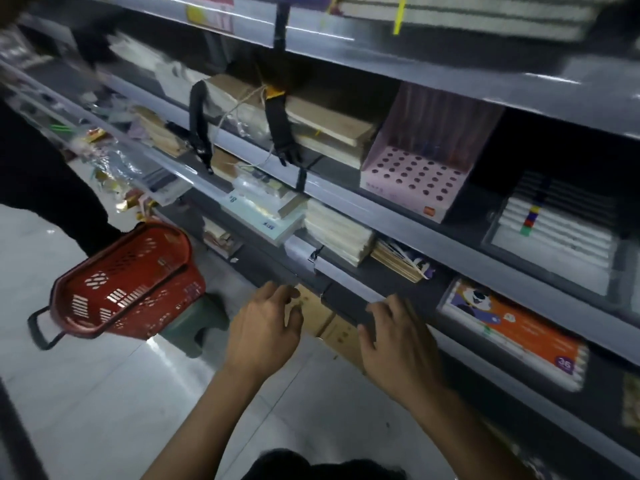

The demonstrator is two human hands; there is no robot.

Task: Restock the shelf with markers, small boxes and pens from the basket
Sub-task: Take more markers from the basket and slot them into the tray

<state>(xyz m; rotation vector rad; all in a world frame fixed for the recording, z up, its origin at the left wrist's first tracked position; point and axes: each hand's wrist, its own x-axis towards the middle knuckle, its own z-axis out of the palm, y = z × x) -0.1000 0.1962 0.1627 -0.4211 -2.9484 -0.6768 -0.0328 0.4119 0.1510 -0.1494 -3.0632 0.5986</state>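
Both hands, left hand (pixel 263 332) & right hand (pixel 398 341), fingers apart, empty, near shelf (pixel 349 289); basket (pixel 128 282) left.

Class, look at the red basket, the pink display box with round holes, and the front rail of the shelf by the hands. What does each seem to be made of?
Red basket: moulded plastic, going by its slotted walls and slight sheen.
Pink display box: probably printed cardboard, with flat matte faces and punched round holes.
Shelf rail: looks like painted metal or glossy plastic strip; its smooth grey face catches light streaks, so I cannot settle which.
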